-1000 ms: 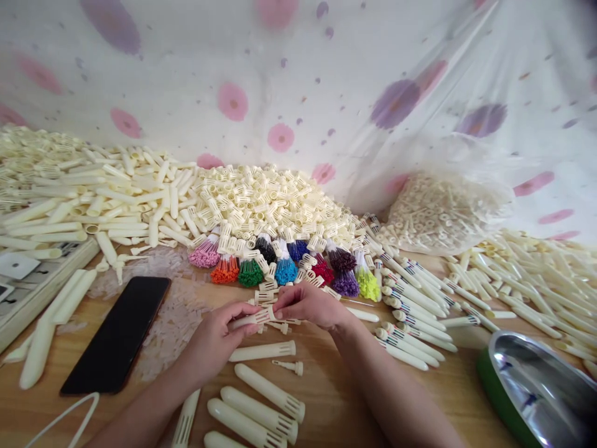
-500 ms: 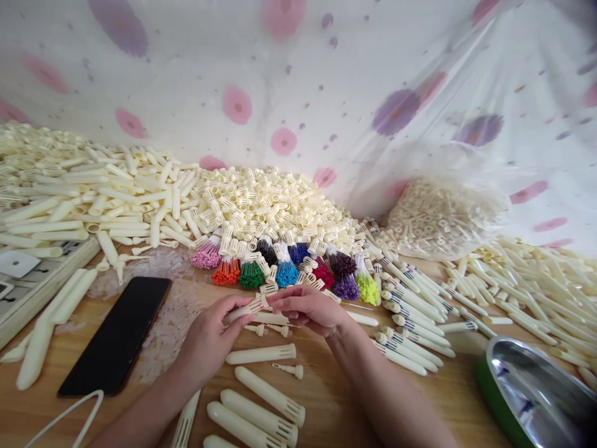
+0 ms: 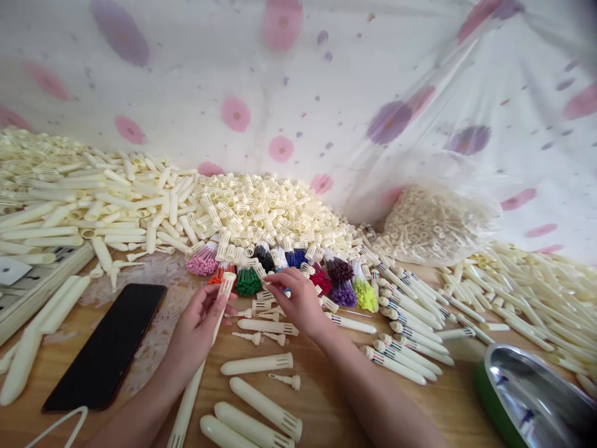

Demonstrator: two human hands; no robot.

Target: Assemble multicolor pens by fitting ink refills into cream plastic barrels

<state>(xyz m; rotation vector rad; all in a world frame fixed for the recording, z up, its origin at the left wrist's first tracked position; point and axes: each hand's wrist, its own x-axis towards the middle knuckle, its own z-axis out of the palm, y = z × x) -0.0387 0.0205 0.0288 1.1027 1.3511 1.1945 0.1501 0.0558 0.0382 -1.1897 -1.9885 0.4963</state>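
Note:
My left hand (image 3: 200,320) is closed around a cream pen barrel (image 3: 227,283), which stands nearly upright with its slotted end on top. To its right, my right hand (image 3: 293,295) has thumb and fingers pinched together over the coloured bundles; what lies between the fingertips is too small to make out. Around them are bundles of thin coloured-tipped sticks, among them a green bundle (image 3: 247,281), a pink bundle (image 3: 203,261) and a crimson bundle (image 3: 321,280). Below the hands lie several slotted barrels (image 3: 256,364) and a small cream pointed piece (image 3: 285,380).
A black phone (image 3: 105,348) lies at left. Behind the bundles rises a heap of slotted cream pieces (image 3: 270,205). Pens with coloured slots (image 3: 405,333) lie in rows at right, near a green-sided metal tray (image 3: 494,398). A clear bag (image 3: 433,224) of small parts stands behind.
The barrel in my left hand has turned from lying slanted to nearly upright. My right hand has come away from the barrel's slotted end and is now over the bundles.

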